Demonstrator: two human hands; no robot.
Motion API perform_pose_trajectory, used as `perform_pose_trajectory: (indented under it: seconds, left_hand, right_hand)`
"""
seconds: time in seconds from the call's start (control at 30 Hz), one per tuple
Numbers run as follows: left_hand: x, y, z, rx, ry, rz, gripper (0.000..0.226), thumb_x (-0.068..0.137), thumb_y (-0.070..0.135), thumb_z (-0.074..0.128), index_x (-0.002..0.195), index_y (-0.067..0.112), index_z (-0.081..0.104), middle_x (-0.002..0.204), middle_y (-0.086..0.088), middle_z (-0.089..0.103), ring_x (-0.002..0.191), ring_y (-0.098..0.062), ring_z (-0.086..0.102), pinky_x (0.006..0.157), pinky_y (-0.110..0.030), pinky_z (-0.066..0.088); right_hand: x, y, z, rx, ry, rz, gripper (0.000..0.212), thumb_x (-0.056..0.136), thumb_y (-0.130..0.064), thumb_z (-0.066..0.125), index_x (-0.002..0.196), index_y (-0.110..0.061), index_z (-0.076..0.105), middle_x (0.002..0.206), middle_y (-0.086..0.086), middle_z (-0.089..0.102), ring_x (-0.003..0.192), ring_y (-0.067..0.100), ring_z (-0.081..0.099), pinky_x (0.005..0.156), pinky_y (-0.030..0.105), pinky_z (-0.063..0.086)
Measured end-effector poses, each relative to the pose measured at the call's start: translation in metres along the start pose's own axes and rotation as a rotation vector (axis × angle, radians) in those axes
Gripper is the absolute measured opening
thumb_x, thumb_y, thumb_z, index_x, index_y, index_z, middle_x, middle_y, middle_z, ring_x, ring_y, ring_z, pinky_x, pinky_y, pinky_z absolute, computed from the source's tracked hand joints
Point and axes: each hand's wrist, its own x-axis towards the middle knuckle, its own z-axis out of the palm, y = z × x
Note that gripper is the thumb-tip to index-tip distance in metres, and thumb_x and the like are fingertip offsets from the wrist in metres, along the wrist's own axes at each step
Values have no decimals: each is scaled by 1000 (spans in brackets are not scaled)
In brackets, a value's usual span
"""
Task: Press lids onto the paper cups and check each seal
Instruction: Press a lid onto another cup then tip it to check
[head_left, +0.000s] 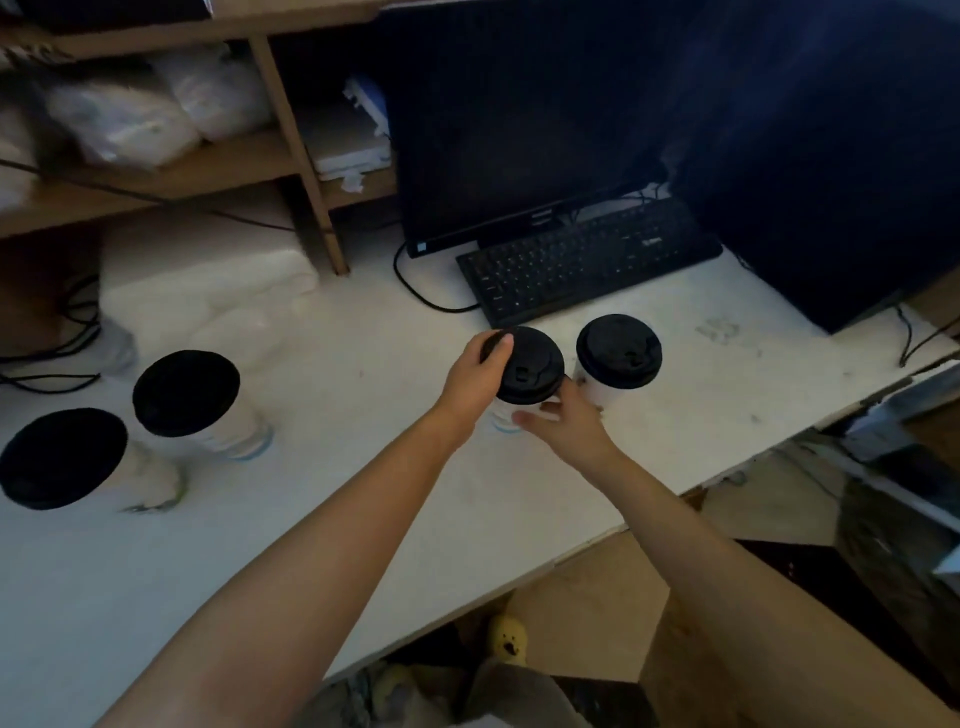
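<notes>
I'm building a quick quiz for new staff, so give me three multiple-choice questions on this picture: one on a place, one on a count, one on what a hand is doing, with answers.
1. Where is the keyboard? A. on the shelf B. on the table, behind the two cups by the hands C. on the floor
2. How many cups wear black lids? A. two B. three C. four
3. What is the left hand doing? A. hanging idle B. typing C. gripping the lid of the held cup
Answers: 1 B, it lies just beyond them; 2 C, far-left cup, second cup, held cup, right cup; 3 C, its fingers curl over the rim while the right hand grips the cup's side.
</notes>
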Motion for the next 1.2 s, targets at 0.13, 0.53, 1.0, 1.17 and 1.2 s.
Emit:
perform_pose_trajectory:
  seconds: [0.13, 0.53, 1.0, 1.17, 1.2]
  left_hand:
    - [1, -6, -3, -54, 101, -11, 26, 95, 35, 47, 117, 23, 54, 116, 0, 58, 104, -14, 53, 82, -20, 43]
    - [11, -5, -10, 259, 329, 148, 30, 99, 32, 36, 111, 19, 60, 97, 8, 57, 84, -6, 52, 62, -4, 36]
    - [16, -13, -9, 360, 341, 212, 25, 100, 30, 35, 98, 17, 57, 85, 3, 58, 72, 0, 52, 59, -2, 36]
    - [19, -8, -19, 434, 200, 214, 32, 101, 32, 30, 104, 15, 58, 95, -1, 59, 80, -10, 54, 61, -8, 35]
    - [21, -6, -23, 446, 153, 199, 36, 101, 33, 28, 109, 15, 58, 101, -2, 60, 87, -12, 54, 67, -12, 35]
  right_hand:
    - [-2, 3, 8, 77, -45, -20, 63, 83, -18, 71, 137, -13, 38, 127, -2, 50, 110, 13, 49, 90, 24, 41]
    - [32, -37, 21, 284, 157, 72, 35, 99, -28, 33, 117, -14, 59, 101, -3, 60, 99, 15, 56, 82, 25, 42]
    - [52, -37, 27, 78, 75, -100, 24, 100, -27, 38, 103, -13, 57, 87, -3, 57, 74, 2, 52, 58, 4, 39]
    - [42, -44, 28, 206, 56, 5, 33, 101, -29, 33, 113, -8, 56, 103, 9, 61, 94, 20, 57, 81, 31, 45]
    - [38, -44, 28, 224, 58, 16, 34, 102, -29, 31, 115, -8, 55, 105, 9, 60, 96, 21, 56, 83, 32, 45]
